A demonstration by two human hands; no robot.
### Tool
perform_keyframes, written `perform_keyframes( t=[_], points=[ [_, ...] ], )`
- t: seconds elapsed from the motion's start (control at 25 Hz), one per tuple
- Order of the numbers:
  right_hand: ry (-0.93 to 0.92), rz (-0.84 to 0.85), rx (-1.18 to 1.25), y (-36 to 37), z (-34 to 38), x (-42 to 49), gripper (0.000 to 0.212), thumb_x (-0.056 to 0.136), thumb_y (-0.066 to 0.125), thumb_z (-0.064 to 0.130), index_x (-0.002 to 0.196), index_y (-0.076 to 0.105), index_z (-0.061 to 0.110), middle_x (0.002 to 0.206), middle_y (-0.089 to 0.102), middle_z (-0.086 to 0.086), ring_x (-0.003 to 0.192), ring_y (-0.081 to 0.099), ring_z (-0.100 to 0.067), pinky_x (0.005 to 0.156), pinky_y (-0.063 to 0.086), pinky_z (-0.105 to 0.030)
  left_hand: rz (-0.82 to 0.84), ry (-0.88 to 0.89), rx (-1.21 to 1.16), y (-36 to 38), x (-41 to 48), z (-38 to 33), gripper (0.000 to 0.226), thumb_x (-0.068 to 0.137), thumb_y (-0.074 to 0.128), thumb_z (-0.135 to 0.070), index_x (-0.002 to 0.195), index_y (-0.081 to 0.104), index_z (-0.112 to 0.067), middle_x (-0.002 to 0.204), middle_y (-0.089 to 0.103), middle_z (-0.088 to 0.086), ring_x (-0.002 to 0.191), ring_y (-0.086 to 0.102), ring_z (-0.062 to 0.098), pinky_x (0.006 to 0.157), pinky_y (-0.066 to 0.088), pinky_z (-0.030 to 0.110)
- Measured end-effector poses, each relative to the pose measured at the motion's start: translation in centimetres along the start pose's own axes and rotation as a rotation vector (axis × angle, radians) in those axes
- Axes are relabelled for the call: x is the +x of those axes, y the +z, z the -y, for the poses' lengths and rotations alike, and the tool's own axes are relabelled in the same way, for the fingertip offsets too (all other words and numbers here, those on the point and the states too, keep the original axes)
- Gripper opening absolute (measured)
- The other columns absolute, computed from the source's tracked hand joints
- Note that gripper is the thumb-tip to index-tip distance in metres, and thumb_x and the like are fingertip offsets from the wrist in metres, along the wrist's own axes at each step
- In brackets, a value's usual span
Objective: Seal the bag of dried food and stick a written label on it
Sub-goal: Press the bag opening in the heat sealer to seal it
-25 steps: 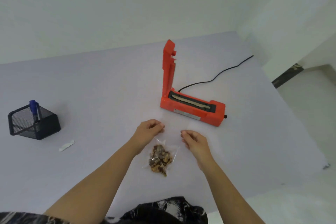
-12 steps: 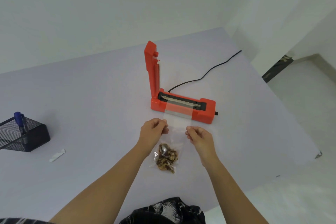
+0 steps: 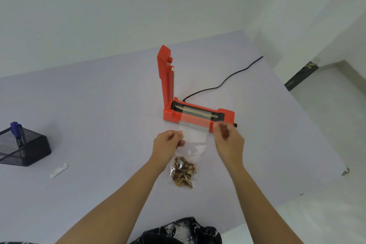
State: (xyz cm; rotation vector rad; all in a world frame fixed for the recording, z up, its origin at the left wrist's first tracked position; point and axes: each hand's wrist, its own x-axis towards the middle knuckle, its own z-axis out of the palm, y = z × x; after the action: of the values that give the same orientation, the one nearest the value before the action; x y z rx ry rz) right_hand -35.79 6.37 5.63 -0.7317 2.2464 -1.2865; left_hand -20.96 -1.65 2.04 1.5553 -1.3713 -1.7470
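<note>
A clear plastic bag (image 3: 195, 140) lies on the table with brown dried food (image 3: 183, 171) bunched at its near end. Its far, open end rests across the sealing strip of the red heat sealer (image 3: 224, 115), whose lid (image 3: 165, 77) stands upright. My left hand (image 3: 168, 144) pinches the bag's left edge. My right hand (image 3: 227, 140) is blurred, just off the bag's right edge and in front of the sealer, with fingers loosely curled and nothing visible in them. A small white label strip (image 3: 58, 170) lies far to the left.
A black mesh holder (image 3: 29, 150) with a blue pen (image 3: 17, 131) stands at the left edge. The sealer's black cable (image 3: 223, 83) runs off to the back right. The table's right edge (image 3: 316, 125) drops to the floor. White walls stand behind.
Both hands pushed the bag away from me until its open end lay over the sealer's strip. My right hand has since come off the bag's right edge and shifted right.
</note>
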Motion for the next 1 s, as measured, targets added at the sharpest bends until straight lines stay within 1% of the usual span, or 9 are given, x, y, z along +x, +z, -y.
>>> perform_keyframes(
  t=[0.08, 0.16, 0.28, 0.4, 0.48, 0.64, 0.84, 0.92, 1.0],
  points=[
    [-0.268, -0.113, 0.016, -1.0, 3.7, 2.4, 0.010, 0.089, 0.058, 0.017, 0.094, 0.066, 0.014, 0.083, 0.065, 0.003, 0.072, 0.056, -0.003, 0.069, 0.040, -0.005, 0.008, -0.005, 0.001, 0.0, 0.1, -0.1, 0.022, 0.090, 0.058, -0.024, 0.073, 0.068, -0.014, 0.071, 0.070, 0.004, 0.076, 0.068, 0.019, 0.071, 0.050, 0.024],
    [-0.509, -0.111, 0.045, -1.9, 8.4, 4.6, 0.015, 0.090, 0.055, 0.013, 0.102, 0.066, 0.011, 0.094, 0.066, 0.004, 0.085, 0.058, -0.001, 0.080, 0.042, -0.007, 0.009, -0.015, 0.011, 0.0, 0.0, 0.0, 0.023, 0.090, 0.058, -0.023, 0.072, 0.068, -0.014, 0.071, 0.070, 0.004, 0.074, 0.067, 0.019, 0.069, 0.049, 0.022],
    [-0.849, 0.028, -0.063, -2.1, 14.3, 6.5, 0.028, 0.094, 0.049, 0.013, 0.120, 0.058, 0.008, 0.119, 0.062, -0.001, 0.113, 0.054, -0.008, 0.099, 0.039, -0.018, 0.006, -0.018, 0.042, 0.1, -0.2, -0.1, 0.023, 0.091, 0.057, -0.023, 0.073, 0.067, -0.013, 0.072, 0.069, 0.003, 0.071, 0.066, 0.016, 0.066, 0.048, 0.020],
    [-1.095, 0.256, -0.274, -1.0, 16.9, 7.2, 0.038, 0.097, 0.042, 0.019, 0.134, 0.046, 0.011, 0.142, 0.046, -0.006, 0.136, 0.034, -0.017, 0.113, 0.027, -0.031, 0.002, -0.008, 0.072, -0.1, -0.2, -0.2, 0.024, 0.091, 0.057, -0.025, 0.074, 0.068, -0.011, 0.072, 0.069, 0.003, 0.068, 0.066, 0.013, 0.066, 0.049, 0.021],
    [-1.144, 0.357, -0.398, -0.3, 17.2, 7.6, 0.040, 0.098, 0.039, 0.027, 0.137, 0.043, 0.016, 0.146, 0.041, -0.002, 0.140, 0.026, -0.019, 0.113, 0.020, -0.034, -0.002, -0.005, 0.103, -0.1, 0.0, -0.2, 0.025, 0.090, 0.058, -0.026, 0.074, 0.069, -0.010, 0.070, 0.070, 0.002, 0.069, 0.066, 0.014, 0.070, 0.052, 0.026],
    [-1.125, 0.447, -0.485, 0.1, 16.9, 7.9, 0.043, 0.096, 0.038, 0.041, 0.131, 0.051, 0.020, 0.141, 0.048, 0.004, 0.141, 0.026, -0.018, 0.111, 0.016, -0.036, -0.011, 0.007, 0.152, -0.1, 0.2, -0.1, 0.026, 0.090, 0.058, -0.027, 0.073, 0.069, -0.011, 0.067, 0.070, -0.002, 0.071, 0.067, 0.016, 0.076, 0.053, 0.032],
    [-1.222, 0.364, -0.587, 0.6, 16.9, 7.7, 0.046, 0.094, 0.038, 0.048, 0.133, 0.047, 0.027, 0.131, 0.054, 0.000, 0.133, 0.038, -0.021, 0.109, 0.023, -0.041, -0.025, 0.027, 0.200, -0.2, 0.2, -0.1, 0.026, 0.090, 0.057, -0.028, 0.076, 0.070, -0.010, 0.069, 0.070, -0.003, 0.066, 0.067, 0.011, 0.075, 0.054, 0.031],
    [-1.256, 0.324, -0.608, 0.8, 17.0, 7.6, 0.045, 0.093, 0.038, 0.049, 0.129, 0.052, 0.026, 0.125, 0.055, -0.003, 0.124, 0.045, -0.022, 0.105, 0.026, -0.036, -0.020, 0.041, 0.217, -0.2, 0.1, -0.2, 0.025, 0.090, 0.057, -0.027, 0.077, 0.070, -0.010, 0.069, 0.069, -0.003, 0.064, 0.066, 0.008, 0.074, 0.054, 0.030],
    [-1.224, 0.310, -0.574, 0.9, 17.1, 7.4, 0.043, 0.091, 0.043, 0.050, 0.119, 0.057, 0.021, 0.119, 0.054, -0.005, 0.111, 0.049, -0.021, 0.098, 0.027, -0.030, -0.019, 0.046, 0.222, -0.1, 0.0, -0.2, 0.025, 0.090, 0.057, -0.027, 0.076, 0.070, -0.011, 0.068, 0.069, -0.004, 0.062, 0.066, 0.007, 0.072, 0.053, 0.027]
  ],
)
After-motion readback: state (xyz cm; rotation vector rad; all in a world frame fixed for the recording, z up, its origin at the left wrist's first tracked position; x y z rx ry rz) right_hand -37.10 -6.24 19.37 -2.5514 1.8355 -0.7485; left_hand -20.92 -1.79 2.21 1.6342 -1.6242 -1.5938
